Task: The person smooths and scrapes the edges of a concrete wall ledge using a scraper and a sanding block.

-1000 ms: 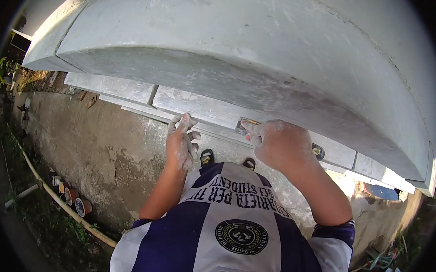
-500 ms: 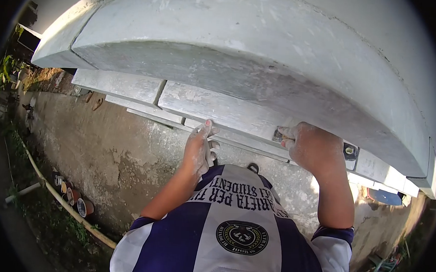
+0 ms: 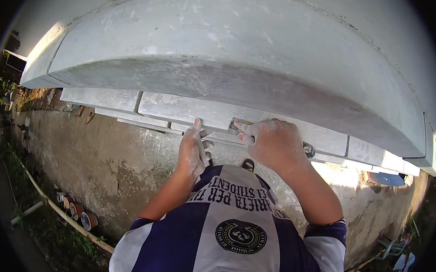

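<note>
My right hand [image 3: 276, 143], dusted white, is closed round a dark tool [image 3: 239, 126], whose ends stick out on both sides of the fist. The tool lies against the lower grey ledge [image 3: 190, 110]. Further left, my left hand [image 3: 194, 147] is held up just in front of the ledge's edge, its powdery fingers apart and nothing visible in them. Above both hands curves a thick pale grey slab [image 3: 231, 80] with a smooth face.
Worn concrete ground [image 3: 98, 154] lies below the ledges. Several buckets [image 3: 89, 221] stand at the lower left beside a long bamboo pole [image 3: 66, 206]. A blue object [image 3: 386, 179] lies at the right, and a green item [image 3: 393, 246] is at the lower right.
My right hand has moved left along the ledge with the dark tool, closer to my left hand. The view has shifted slightly. My left hand stays near the ledge's edge.
</note>
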The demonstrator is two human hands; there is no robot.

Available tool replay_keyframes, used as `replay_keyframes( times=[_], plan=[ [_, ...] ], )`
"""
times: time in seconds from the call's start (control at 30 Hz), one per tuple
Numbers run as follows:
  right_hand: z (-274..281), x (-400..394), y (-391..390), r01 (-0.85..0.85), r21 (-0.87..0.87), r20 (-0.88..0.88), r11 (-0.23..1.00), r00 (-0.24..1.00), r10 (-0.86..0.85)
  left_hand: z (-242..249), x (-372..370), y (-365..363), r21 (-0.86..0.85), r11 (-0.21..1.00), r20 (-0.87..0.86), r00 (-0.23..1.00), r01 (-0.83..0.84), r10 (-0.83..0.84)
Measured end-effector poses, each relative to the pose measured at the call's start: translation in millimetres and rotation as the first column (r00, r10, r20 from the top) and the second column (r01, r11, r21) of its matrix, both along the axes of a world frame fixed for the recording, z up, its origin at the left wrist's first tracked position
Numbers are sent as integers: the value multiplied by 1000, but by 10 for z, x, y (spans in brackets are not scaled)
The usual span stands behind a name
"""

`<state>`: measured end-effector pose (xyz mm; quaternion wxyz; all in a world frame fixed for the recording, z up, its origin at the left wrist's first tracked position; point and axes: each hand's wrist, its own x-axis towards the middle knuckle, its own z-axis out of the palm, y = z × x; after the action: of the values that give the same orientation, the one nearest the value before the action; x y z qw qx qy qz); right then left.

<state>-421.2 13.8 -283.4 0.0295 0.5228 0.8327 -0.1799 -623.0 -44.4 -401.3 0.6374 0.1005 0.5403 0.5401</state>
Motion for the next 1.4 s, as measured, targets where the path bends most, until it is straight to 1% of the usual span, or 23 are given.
replay_keyframes(
  times=[0.1, 0.2, 0.3, 0.4, 0.5, 0.57, 0.67, 0.77, 0.87, 0.93, 1.03, 1.13, 1.23, 1.27, 1.3, 1.37, 1.4],
  plan=[
    [260, 323, -95, 19, -28, 231, 999, 973, -12, 25, 34, -23, -8, 1000, -13, 1000, -11, 11],
    [337, 687, -165, 19, 92, 247, 996, 968, -41, 24, 39, -20, 4, 1000, -48, 999, -7, 7],
    [327, 762, -134, -12, 93, 221, 996, 975, -9, -16, 66, -34, 16, 1000, -40, 999, -11, 12],
    [227, 670, -74, -58, 120, 107, 991, 993, 45, -16, 95, -34, 27, 1000, -14, 1000, -11, 12],
    [117, 383, -9, -71, 90, 21, 993, 997, 70, -4, 72, -25, 27, 1000, -4, 1000, 17, -17],
    [84, 56, 18, -149, 62, 110, 987, 984, 141, 1, 65, -19, 22, 999, -12, 999, 36, -36],
    [-18, -268, 116, -144, -66, 92, 987, 984, 149, 87, 93, 5, 27, 1000, 50, 999, -5, 4],
    [-11, -198, 179, -80, -154, 74, 985, 993, 92, 102, 95, 12, 40, 999, 84, 996, -11, 8],
    [25, 268, 48, -27, -17, 36, 1000, 999, 27, 63, 98, 16, -10, 1000, 18, 1000, -25, 25],
    [117, 610, -22, 66, -32, 71, 997, 996, -63, -18, 57, 12, 0, 1000, -21, 1000, -2, 2],
    [158, 930, -133, 66, -4, 100, 998, 993, -65, -48, 48, 18, -10, 1000, -62, 998, 24, -25],
    [65, 932, -151, 40, 69, -26, 997, 999, -38, -42, 80, 23, -18, 1000, -84, 996, 18, -20],
    [-52, 629, -109, -38, 142, -34, 989, 998, 43, -126, 70, 7, -7, 1000, -90, 996, 24, -24],
    [-109, 479, -86, -60, 136, -84, 989, 994, 72, -153, 62, 5, 1, 999, -91, 995, 34, -34],
    [-138, 299, -66, -80, 131, -135, 988, 986, 97, -140, 50, -11, 11, 1000, -27, 999, 30, -29],
    [-57, -125, -43, -145, 44, -26, 988, 989, 146, -101, 2, -26, 29, 999, 98, 995, 18, -21],
    [-59, -310, -32, -167, 50, -69, 985, 983, 170, -118, -20, -10, 88, 996, 136, 990, 14, -26]
  ],
)
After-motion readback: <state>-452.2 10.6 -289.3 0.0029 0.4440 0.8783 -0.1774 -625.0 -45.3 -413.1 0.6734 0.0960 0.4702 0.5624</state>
